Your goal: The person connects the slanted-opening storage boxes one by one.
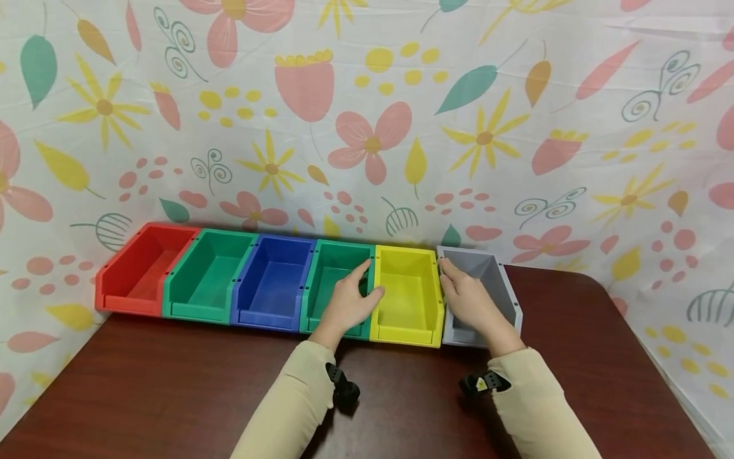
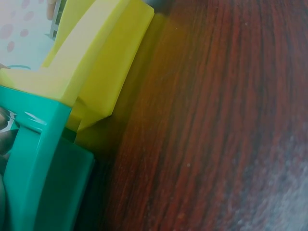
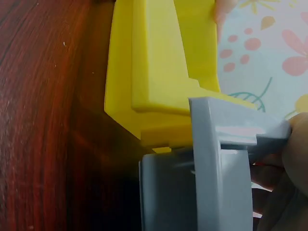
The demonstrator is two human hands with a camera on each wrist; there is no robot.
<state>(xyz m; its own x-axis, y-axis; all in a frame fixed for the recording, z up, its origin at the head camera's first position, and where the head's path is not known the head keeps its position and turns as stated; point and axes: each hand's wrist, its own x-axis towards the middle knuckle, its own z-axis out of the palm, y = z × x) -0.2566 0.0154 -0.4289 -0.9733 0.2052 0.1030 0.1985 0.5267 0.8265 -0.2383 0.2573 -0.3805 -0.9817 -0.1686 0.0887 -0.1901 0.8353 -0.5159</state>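
Note:
A row of plastic storage bins stands along the back of the table. My left hand (image 1: 348, 303) straddles the side walls where the right-hand green bin (image 1: 338, 264) meets the yellow bin (image 1: 406, 296). Its fingers reach into the green bin while the thumb lies over the yellow side. At the right end, my right hand (image 1: 470, 301) holds the left wall of the grey bin (image 1: 512, 293), its fingertips at the rim. A narrow gap parts the grey bin from the yellow one. In the right wrist view, the grey bin's front corner (image 3: 207, 144) stands close beside the yellow bin (image 3: 159, 57).
Leftward in the row are a blue bin (image 1: 272, 280), another green bin (image 1: 209, 274) and a red bin (image 1: 146, 271). A patterned cloth (image 1: 367, 127) hangs behind them. Dark brown wood (image 1: 401, 395) makes up the tabletop. Each wrist wears a small black camera (image 1: 346, 387).

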